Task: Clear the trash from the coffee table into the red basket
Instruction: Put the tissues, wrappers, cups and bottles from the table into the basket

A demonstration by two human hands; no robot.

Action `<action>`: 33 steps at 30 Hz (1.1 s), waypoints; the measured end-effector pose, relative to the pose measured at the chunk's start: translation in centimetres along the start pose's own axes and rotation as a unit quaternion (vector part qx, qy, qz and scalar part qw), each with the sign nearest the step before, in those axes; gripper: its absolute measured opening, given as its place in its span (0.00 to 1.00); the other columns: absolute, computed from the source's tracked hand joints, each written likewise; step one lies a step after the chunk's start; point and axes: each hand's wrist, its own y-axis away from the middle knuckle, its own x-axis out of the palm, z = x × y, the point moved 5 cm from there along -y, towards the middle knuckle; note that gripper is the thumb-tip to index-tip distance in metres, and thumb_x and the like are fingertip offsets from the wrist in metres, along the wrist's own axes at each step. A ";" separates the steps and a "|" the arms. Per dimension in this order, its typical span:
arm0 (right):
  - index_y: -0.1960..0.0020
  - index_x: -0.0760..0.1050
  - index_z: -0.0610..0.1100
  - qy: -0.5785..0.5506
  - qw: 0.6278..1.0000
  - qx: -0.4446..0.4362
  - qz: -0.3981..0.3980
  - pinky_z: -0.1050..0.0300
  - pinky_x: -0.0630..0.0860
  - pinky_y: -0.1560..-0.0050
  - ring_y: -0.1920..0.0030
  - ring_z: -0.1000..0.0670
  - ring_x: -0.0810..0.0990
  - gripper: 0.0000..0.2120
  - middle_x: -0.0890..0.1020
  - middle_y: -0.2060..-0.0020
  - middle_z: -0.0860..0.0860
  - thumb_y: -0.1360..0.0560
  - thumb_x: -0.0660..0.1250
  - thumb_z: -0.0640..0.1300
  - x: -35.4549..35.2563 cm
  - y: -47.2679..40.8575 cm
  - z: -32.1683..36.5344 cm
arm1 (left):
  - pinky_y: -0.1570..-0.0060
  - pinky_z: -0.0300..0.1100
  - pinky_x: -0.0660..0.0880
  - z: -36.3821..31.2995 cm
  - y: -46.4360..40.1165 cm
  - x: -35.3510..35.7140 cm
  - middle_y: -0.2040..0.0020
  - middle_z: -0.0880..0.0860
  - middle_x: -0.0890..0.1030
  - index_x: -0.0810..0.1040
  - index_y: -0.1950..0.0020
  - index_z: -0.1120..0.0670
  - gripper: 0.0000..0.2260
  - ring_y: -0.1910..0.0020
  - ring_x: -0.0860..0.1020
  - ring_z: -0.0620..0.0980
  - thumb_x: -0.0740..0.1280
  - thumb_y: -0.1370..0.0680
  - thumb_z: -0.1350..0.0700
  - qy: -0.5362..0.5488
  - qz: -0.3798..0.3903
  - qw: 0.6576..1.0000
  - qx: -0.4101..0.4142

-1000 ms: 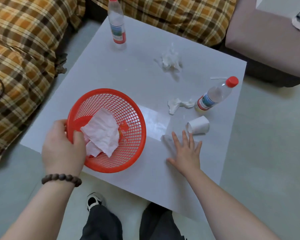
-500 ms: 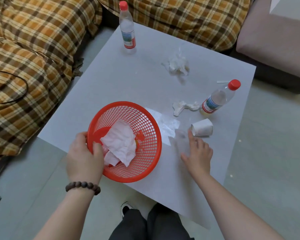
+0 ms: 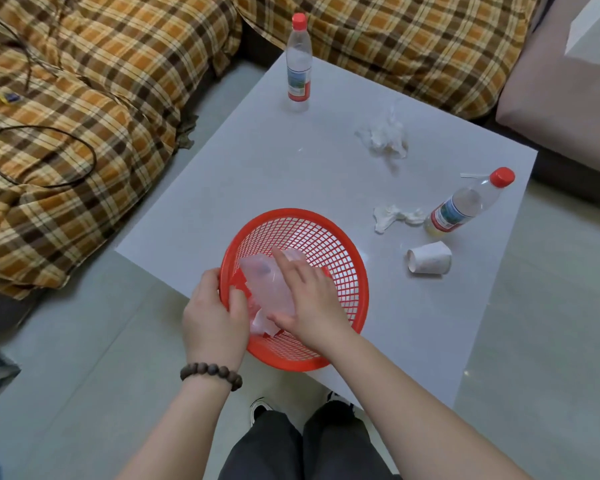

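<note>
The red basket stands on the near part of the grey coffee table. My left hand grips its near-left rim. My right hand is inside the basket, fingers laid over a clear plastic sheet that it holds above a white tissue. On the table to the right lie a tipped paper cup, a twisted tissue, a red-capped bottle and a small paper strip. A crumpled tissue lies further back. A second bottle stands upright at the far edge.
A plaid-covered sofa wraps the left and far sides, with a black cable on it. A grey-brown cushion sits at the far right. My legs and shoes are just below the table's near edge.
My right hand left the table beside the cup and came over into the basket, bringing the clear plastic sheet with it. The left hand stayed on the rim.
</note>
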 end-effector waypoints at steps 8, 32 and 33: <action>0.23 0.41 0.56 0.032 0.995 0.002 0.094 0.40 0.54 0.26 0.24 0.43 0.52 0.46 0.55 0.23 0.47 0.29 0.69 0.59 1.2 -1.2 1.8 | 0.68 0.42 0.72 1.0 0.3 -1.7 0.63 0.46 0.79 0.73 0.54 0.45 0.05 0.65 0.77 0.49 0.61 0.24 0.56 0.035 0.000 0.999 0.005; 0.23 0.50 0.46 -0.124 0.937 0.237 -0.225 0.56 0.57 0.28 0.25 0.49 0.57 0.32 0.54 0.24 0.49 0.25 0.54 0.33 -10.7 19.5 -4.5 | 0.68 0.50 0.79 -7.0 8.2 -3.5 0.64 0.47 0.81 0.75 0.56 0.44 0.07 0.67 0.80 0.48 0.60 0.24 0.55 0.125 0.106 0.986 0.031; 0.23 0.50 0.45 -0.123 0.938 0.234 -0.224 0.56 0.56 0.28 0.25 0.49 0.57 0.32 0.54 0.23 0.48 0.25 0.54 0.33 -11.2 20.4 -4.8 | 0.68 0.49 0.79 -7.5 9.3 -3.4 0.64 0.47 0.80 0.75 0.56 0.43 0.08 0.67 0.80 0.48 0.60 0.24 0.55 0.126 0.108 0.986 0.028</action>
